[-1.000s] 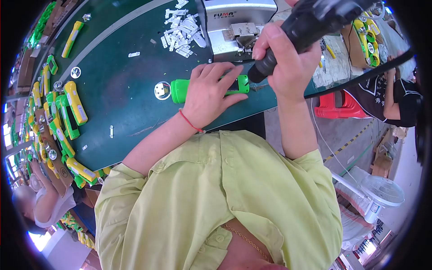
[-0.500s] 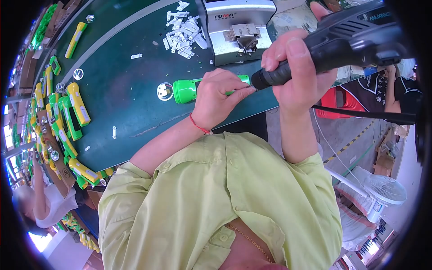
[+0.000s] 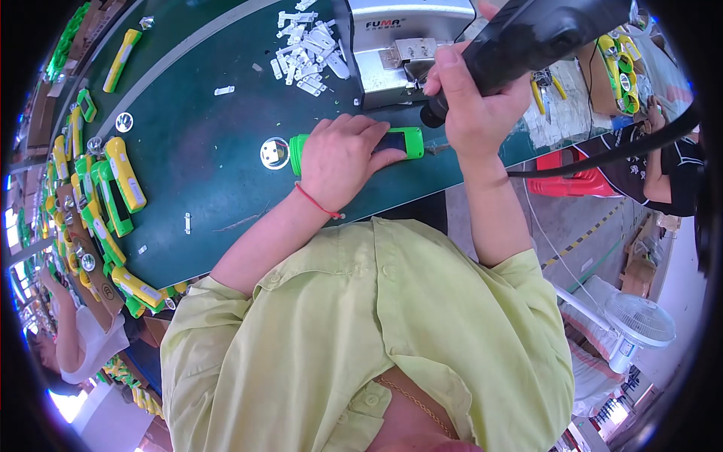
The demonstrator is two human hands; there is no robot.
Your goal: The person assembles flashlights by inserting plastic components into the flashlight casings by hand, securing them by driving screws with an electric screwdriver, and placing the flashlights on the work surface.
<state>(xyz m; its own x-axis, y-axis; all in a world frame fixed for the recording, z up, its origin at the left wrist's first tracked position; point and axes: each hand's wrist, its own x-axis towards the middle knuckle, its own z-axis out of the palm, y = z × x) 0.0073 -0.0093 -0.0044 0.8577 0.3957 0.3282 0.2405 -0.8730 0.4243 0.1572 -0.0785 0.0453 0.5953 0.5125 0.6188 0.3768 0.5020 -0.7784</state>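
My left hand [image 3: 339,158] is closed around a green flashlight body [image 3: 407,142] lying on the dark green bench. A dark panel shows on the flashlight just past my fingers. At its wide end sits a clear round lens piece [image 3: 275,154] with a white part inside. Up and to the right, my right hand [image 3: 482,102] grips a black electric screwdriver [image 3: 538,41]. The screwdriver's tip points down and left, apart from the flashlight. Close to that tip stands the silver screw feeder [image 3: 403,56] marked FUMA.
Small white plastic parts [image 3: 309,56] lie piled left of the feeder. Yellow and green flashlights [image 3: 124,173] crowd the bench's left edge. Pliers with yellow handles [image 3: 548,90] rest at right. Another person [image 3: 655,162] is at far right, and one more [image 3: 79,339] at lower left.
The screwdriver has lifted away from the flashlight's end, up toward the feeder. My left hand has shifted left along the flashlight, its fingers no longer pinching at the end.
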